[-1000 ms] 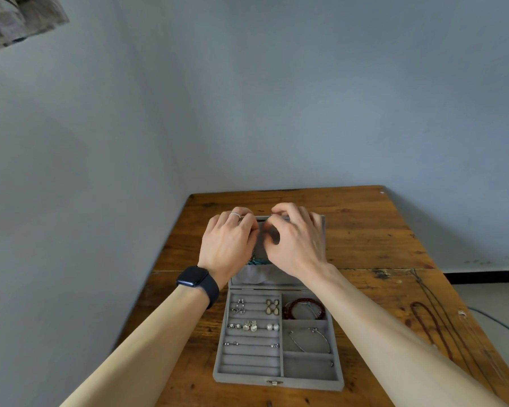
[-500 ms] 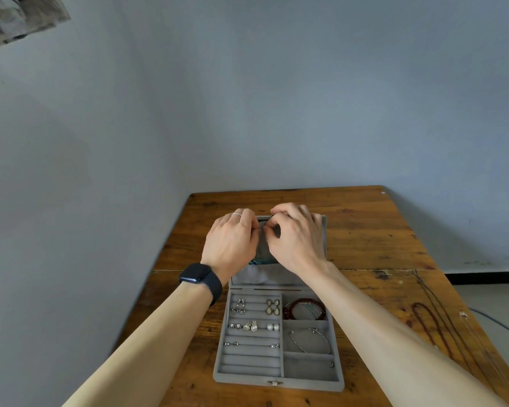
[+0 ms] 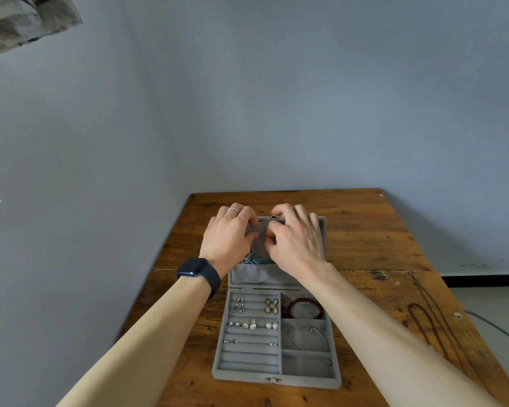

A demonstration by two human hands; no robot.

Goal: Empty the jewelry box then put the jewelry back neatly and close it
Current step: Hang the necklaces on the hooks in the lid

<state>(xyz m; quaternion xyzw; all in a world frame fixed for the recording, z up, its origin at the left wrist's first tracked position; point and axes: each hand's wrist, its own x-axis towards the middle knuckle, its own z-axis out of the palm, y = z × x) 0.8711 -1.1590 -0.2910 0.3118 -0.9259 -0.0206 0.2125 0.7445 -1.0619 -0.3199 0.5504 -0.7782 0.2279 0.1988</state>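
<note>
Curling fingers against one grey jewelry box's [image 3: 276, 375] open lid [image 3: 321, 230]: left hand [image 3: 228, 239], right hand [image 3: 297, 242]; any grasp cannot be told. Two bracelets inside: red bead bracelet [image 3: 288, 306], silver bangle [image 3: 324, 337].

The box [image 3: 306, 381] is plain grey throughout, with a brass-coloured clasp [image 3: 271, 380] at 6 o'clock on its rim. Inside, at 1 o'clock, lies a dark red beaded bracelet [image 3: 301, 301]. White pearl earrings [image 3: 271, 326] sit near the centre, and a teal piece [image 3: 259, 261] shows at 12 o'clock. The table [image 3: 365, 245] is warm brown wood with dark grain streaks. The watch [image 3: 199, 273] is black and the wall [image 3: 306, 113] is pale blue-grey.
</note>
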